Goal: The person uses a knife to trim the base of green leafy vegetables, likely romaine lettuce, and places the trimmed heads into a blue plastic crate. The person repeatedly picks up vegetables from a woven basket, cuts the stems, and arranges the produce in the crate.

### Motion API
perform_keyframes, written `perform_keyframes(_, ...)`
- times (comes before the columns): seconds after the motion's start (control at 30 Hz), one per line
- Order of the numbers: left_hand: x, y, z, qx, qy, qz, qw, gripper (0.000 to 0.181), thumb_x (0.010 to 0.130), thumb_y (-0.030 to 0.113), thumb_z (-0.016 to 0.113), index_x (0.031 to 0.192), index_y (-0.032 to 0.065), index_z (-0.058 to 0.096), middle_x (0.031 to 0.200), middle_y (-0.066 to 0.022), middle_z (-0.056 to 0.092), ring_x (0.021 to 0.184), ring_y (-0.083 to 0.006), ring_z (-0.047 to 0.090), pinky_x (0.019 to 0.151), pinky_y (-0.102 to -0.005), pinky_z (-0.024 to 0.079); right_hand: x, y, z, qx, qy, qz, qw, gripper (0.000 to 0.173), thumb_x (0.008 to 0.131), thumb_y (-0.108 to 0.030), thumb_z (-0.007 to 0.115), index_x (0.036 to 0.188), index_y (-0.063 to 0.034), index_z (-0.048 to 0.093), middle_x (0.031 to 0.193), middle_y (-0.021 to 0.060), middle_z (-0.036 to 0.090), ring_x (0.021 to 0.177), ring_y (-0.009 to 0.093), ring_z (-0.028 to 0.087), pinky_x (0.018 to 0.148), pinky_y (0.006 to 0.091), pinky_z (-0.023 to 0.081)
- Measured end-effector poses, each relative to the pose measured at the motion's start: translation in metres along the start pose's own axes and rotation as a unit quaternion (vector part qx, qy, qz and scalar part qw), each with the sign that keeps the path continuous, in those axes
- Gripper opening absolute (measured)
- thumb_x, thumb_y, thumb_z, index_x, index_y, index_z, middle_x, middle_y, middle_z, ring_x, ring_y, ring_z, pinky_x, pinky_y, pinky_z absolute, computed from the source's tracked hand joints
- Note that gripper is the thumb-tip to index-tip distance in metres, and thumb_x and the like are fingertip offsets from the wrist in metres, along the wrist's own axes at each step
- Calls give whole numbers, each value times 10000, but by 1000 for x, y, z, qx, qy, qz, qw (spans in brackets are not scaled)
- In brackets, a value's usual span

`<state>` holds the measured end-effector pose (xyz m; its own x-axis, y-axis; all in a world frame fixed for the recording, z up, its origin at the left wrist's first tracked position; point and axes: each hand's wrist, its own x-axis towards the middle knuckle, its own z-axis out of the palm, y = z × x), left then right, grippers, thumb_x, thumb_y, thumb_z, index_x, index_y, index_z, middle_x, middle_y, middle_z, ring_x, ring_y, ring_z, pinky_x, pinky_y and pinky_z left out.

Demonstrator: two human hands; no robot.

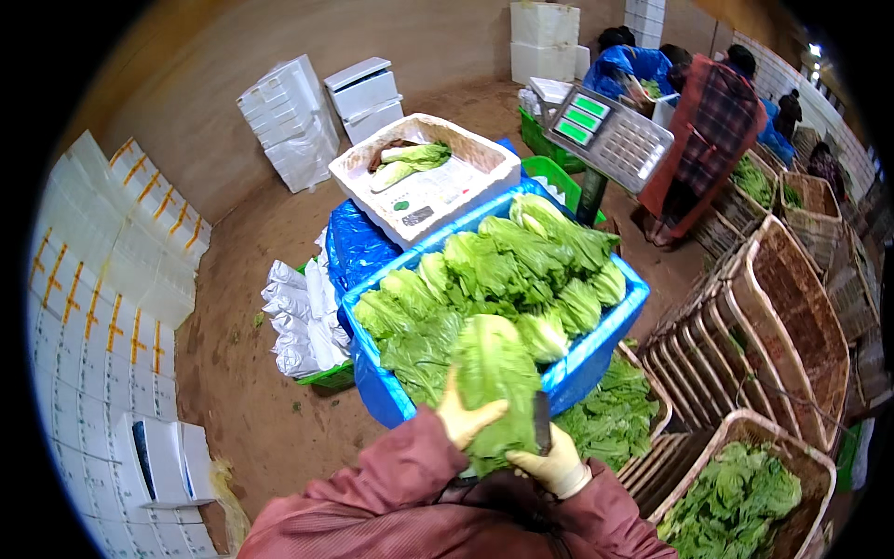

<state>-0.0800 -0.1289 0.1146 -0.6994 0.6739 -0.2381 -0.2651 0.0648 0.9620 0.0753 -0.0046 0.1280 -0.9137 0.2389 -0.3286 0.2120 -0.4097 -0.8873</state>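
Note:
In front of my body I hold a green head of leafy cabbage (497, 370), tilted with its leafy top away from me. My left hand (466, 418), in a pale glove, grips its left side with the thumb across the leaves. A knife with a wide dark blade (542, 421) points upward from my right hand (557, 462), also gloved. The fingers of that hand touch the cabbage's lower end; the knife's handle is hidden. Just beyond, several similar heads (482, 262) fill a box lined with blue plastic (594, 356).
A white foam box (492, 175) with a few trimmed heads stands behind the blue-lined box. A digital scale (607, 136) rises at the right, near a person (712, 133) in an apron. Baskets of leaves (740, 496) and stacked crates (754, 335) crowd the right. White boxes (105, 335) line the left.

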Motion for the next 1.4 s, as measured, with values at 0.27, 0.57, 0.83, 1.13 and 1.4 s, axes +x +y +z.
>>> perform_keyframes(0.27,38,72,-104,-60,188,62,978,794,804,62,734,1428,42,242,1239,-173,562,1102,-252,575,906,-387,504,197,-73,22,-469,213,-180,838,1015,696,-230,820,1510,-167,217,1525,148,305,1084,363,608,898,404,495)
perform_keyframes(0.57,184,-2,-70,269,345,-155,886,1226,673,458,811,1505,-2,37,1352,-303,465,1234,-372,497,1050,-388,377,273,-27,-58,-487,238,-80,837,731,730,-34,669,1411,-153,434,1430,75,465,1292,238,468,1035,297,405)
perform_keyframes(0.83,219,0,-46,333,328,-198,862,1184,735,539,710,1503,6,-17,1373,-339,419,1235,-428,478,1059,-429,365,274,-20,-53,-538,193,-76,817,765,774,-92,678,1462,-155,350,1502,142,345,1359,263,380,1071,310,370)
perform_keyframes(1.13,280,-39,-117,624,84,74,773,887,856,567,563,1488,42,230,1466,-248,327,1351,-347,343,1105,-420,285,17,38,-47,83,102,-42,990,366,908,-147,615,1267,-83,594,1087,43,680,589,81,562,534,224,463)
perform_keyframes(1.4,278,7,-160,711,231,54,662,843,877,532,571,1453,-9,280,1303,-299,474,1222,-387,467,1020,-430,375,-180,90,-136,-213,412,-216,859,314,913,-151,604,1200,-23,601,1024,78,675,890,155,637,791,295,529)
